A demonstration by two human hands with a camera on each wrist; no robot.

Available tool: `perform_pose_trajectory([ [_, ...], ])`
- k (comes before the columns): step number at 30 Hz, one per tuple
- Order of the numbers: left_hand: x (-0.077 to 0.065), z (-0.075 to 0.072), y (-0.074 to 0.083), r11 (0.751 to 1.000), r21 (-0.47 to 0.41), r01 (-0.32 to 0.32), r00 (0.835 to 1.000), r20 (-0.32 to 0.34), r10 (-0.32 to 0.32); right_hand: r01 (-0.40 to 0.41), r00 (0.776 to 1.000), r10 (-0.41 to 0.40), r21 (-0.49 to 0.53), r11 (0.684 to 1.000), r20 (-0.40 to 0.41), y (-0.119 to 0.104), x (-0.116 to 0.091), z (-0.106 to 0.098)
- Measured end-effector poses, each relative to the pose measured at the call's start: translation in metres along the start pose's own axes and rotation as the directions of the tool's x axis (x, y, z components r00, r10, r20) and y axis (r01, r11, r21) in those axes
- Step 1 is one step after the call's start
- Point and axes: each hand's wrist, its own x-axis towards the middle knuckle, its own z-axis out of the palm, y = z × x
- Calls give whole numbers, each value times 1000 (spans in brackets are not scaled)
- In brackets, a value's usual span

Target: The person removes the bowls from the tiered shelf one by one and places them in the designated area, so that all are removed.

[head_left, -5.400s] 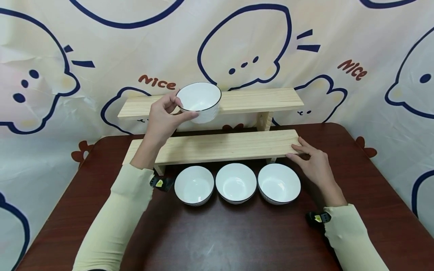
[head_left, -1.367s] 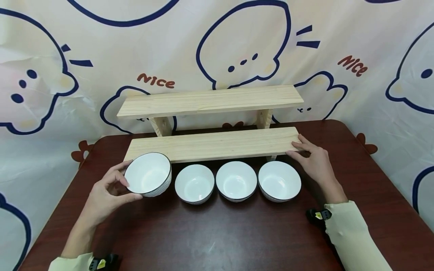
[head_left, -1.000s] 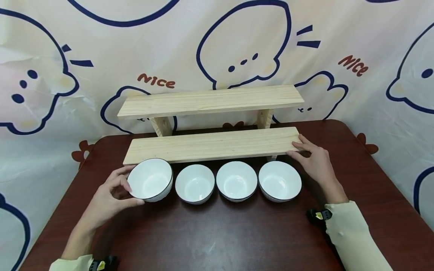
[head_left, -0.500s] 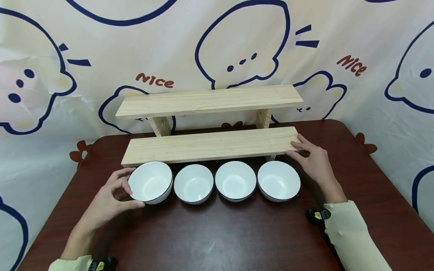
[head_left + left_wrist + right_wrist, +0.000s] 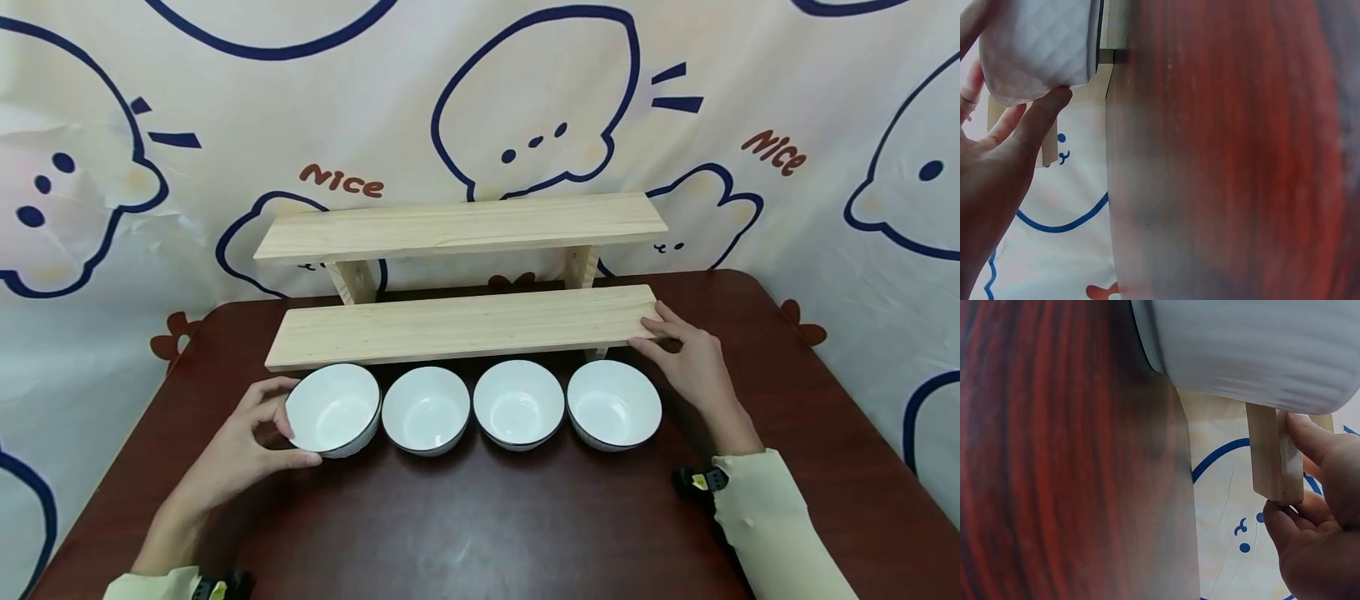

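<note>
My left hand (image 5: 232, 446) holds a white bowl (image 5: 332, 410) with a dark rim by its left side, thumb in front and fingers behind. This bowl is at the left end of a row, close to the table. The left wrist view shows its diamond-textured side (image 5: 1041, 47) above the thumb. To its right stand three similar bowls, the nearest bowl (image 5: 427, 410), a middle bowl (image 5: 519, 404) and a right-hand bowl (image 5: 614, 405). My right hand (image 5: 693, 362) grips the right end of the lower wooden shelf board (image 5: 465, 327), thumb at the front edge.
Behind the lower board rises an upper shelf board (image 5: 457, 227) on wooden supports. The dark red-brown table (image 5: 465, 525) extends in front of the row. A cloth backdrop (image 5: 360, 108) with cartoon drawings hangs behind and at both sides.
My left hand has brought the bowl from in front of the upper board down to the row's left end, recently lowering it slightly and nearer me. My right hand keeps its grip on the board.
</note>
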Motion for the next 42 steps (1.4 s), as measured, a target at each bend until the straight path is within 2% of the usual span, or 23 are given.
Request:
perform_pose_trajectory([
  [6, 1, 0, -1, 1000, 3, 8, 1000, 18, -8, -5, 1000, 5, -4, 1000, 8, 0, 1, 0],
  [17, 0, 1, -4, 999, 33, -17, 999, 28, 16, -7, 1000, 7, -14, 1000, 4, -1, 0, 0],
  [24, 0, 0, -4, 1000, 22, 9, 999, 43, -10, -13, 1000, 13, -18, 1000, 8, -1, 0, 0],
  [34, 3, 2, -5, 997, 55, 47, 997, 64, -51, -6, 1000, 6, -22, 1000, 1, -2, 0, -1],
  [42, 3, 1, -3, 996, 75, 55, 995, 80, -61, -8, 1000, 8, -20, 1000, 5, -2, 1, -1],
])
